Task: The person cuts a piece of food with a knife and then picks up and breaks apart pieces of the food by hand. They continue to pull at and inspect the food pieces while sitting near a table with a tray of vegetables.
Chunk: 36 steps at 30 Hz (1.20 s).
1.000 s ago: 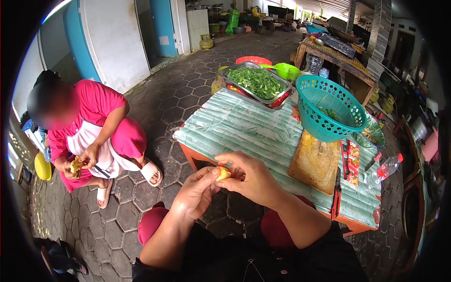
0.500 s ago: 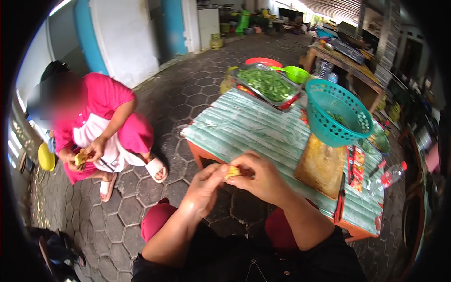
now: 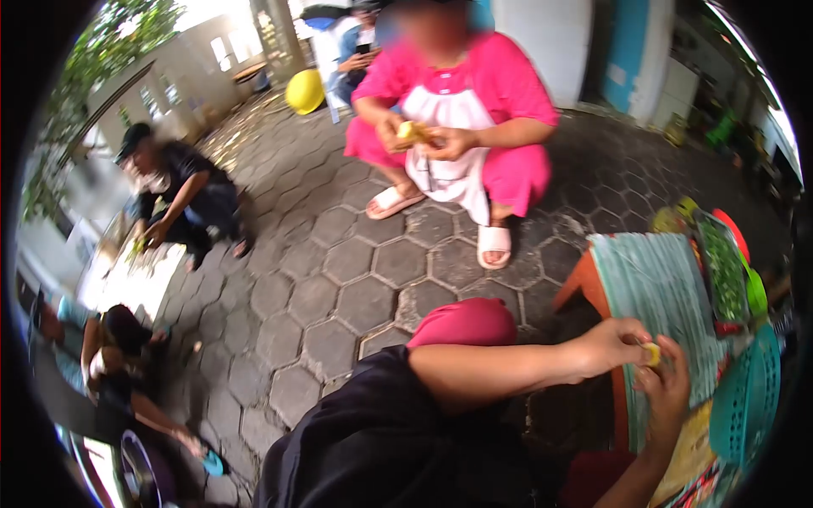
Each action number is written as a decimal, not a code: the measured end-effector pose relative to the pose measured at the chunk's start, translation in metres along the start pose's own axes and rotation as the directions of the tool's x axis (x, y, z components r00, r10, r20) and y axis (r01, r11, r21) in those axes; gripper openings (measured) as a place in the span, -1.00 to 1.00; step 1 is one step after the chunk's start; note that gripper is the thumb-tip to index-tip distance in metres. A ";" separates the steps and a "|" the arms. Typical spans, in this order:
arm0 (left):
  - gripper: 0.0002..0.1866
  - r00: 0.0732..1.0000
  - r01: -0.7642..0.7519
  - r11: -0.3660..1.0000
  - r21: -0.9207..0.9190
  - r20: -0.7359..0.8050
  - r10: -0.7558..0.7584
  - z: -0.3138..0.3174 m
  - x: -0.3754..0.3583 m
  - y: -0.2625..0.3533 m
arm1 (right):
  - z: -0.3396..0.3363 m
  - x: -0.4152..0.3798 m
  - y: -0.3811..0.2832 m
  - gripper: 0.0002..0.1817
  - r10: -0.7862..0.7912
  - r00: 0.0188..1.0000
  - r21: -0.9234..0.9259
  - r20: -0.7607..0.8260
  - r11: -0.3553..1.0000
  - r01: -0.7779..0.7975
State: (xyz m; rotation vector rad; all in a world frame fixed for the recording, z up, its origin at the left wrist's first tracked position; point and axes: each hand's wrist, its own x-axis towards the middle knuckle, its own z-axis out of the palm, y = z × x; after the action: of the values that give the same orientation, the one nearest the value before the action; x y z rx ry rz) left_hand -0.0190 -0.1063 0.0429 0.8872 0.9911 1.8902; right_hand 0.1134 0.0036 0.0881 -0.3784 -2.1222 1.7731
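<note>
At the right, over the edge of the table [image 3: 656,262] with its green and white striped cover, my left hand [image 3: 611,347] pinches a small yellow piece of food [image 3: 650,354]. On the other side of that piece, my right hand [image 3: 669,389] has its fingers curled against it. Both hands nearly touch each other around the food. Facing me, a squatting person in pink [image 3: 508,93] holds a similar yellow piece [image 3: 412,132] in both hands.
Chopped greens [image 3: 724,271] in a tray, a teal basket [image 3: 745,406] and a board [image 3: 690,449] are on the table. A person in black [image 3: 190,178] squats at the left, another person [image 3: 118,339] sits lower left. A yellow object [image 3: 305,91] stands behind.
The view has swung left, so the table and my hands now appear farther right and more people show at the left. Both hands still hold the yellow piece.
</note>
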 end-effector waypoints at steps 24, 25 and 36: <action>-0.69 0.998 -0.018 0.998 0.056 -0.060 0.021 -0.002 -0.030 0.026 | 0.009 0.006 0.021 -0.53 -0.005 1.000 -0.021 0.009 1.000 0.005; -0.69 0.998 -0.020 0.998 0.059 -0.064 0.024 -0.002 -0.032 0.029 | 0.008 0.007 0.022 -0.53 -0.007 1.000 -0.019 0.014 1.000 0.008; -0.65 0.997 0.046 0.993 0.111 -0.061 -0.040 -0.004 -0.027 0.024 | 0.012 0.003 0.018 -0.65 -0.073 0.997 -0.073 -0.003 0.995 0.072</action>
State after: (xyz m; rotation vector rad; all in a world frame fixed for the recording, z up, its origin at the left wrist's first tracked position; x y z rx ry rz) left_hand -0.0184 -0.1405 0.0567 0.8720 1.1533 1.8482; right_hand 0.1052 -0.0029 0.0684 -0.3207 -2.1723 1.6569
